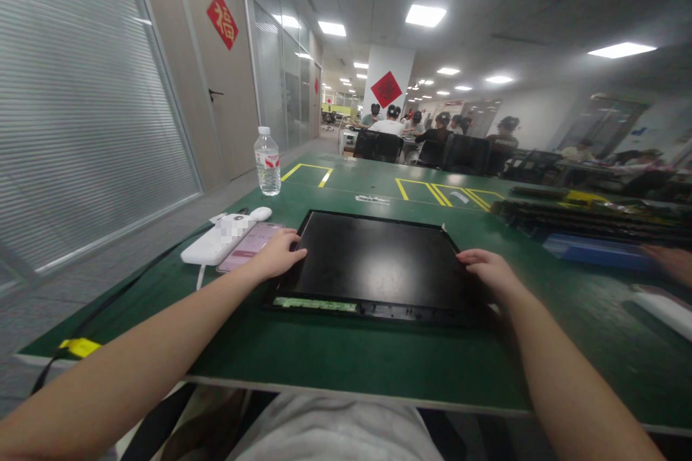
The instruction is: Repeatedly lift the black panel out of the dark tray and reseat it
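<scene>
A black flat display panel (373, 259) lies face up on the green table, in a dark frame. Along its near edge runs a green circuit strip (316, 304). My left hand (278, 253) grips the panel's left edge, thumb over the rim. On the opposite side my right hand (489, 274) has its fingers closed at the right edge; its lower part is in shadow. Beside my left hand lie a phone with a pink screen (246, 248) and a white power bank-like device (216, 241) with a cable.
A water bottle (267, 162) stands at the far left. The green table (351, 360) has yellow tape outlines (308, 167) at the back. At right are a stack of dark frames (584, 220), a blue item (595, 251) and another person's blurred hand (673, 263). People sit farther off.
</scene>
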The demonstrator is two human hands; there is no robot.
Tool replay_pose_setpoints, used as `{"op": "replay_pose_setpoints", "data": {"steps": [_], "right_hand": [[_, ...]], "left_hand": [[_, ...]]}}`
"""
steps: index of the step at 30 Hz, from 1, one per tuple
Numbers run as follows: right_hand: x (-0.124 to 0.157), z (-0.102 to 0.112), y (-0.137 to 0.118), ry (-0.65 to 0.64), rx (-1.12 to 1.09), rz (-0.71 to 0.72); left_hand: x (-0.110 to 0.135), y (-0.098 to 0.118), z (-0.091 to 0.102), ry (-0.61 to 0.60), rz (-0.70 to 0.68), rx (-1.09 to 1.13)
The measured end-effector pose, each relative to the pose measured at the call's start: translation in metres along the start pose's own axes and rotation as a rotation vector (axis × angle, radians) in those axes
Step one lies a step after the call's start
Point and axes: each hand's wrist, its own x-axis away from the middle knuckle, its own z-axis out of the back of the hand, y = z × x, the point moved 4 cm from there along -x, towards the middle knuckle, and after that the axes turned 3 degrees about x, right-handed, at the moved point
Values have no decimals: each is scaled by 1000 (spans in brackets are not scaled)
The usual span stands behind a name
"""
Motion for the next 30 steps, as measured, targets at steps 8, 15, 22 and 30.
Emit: {"op": "replay_pose_setpoints", "data": {"steps": [8,15,22,30], "right_hand": [[1,1,-2,2,40,12],[1,0,-4,-15,97,53],[2,-2,-4,-17,131,65],[7,-3,-9,-12,204,21]], "left_hand": [[-1,-1,-2,-15,-27,-4],[1,1,1,-28,-55,-9],[4,7,2,-58,-49,-23],[19,27,6,-132,-210,-86]]}}
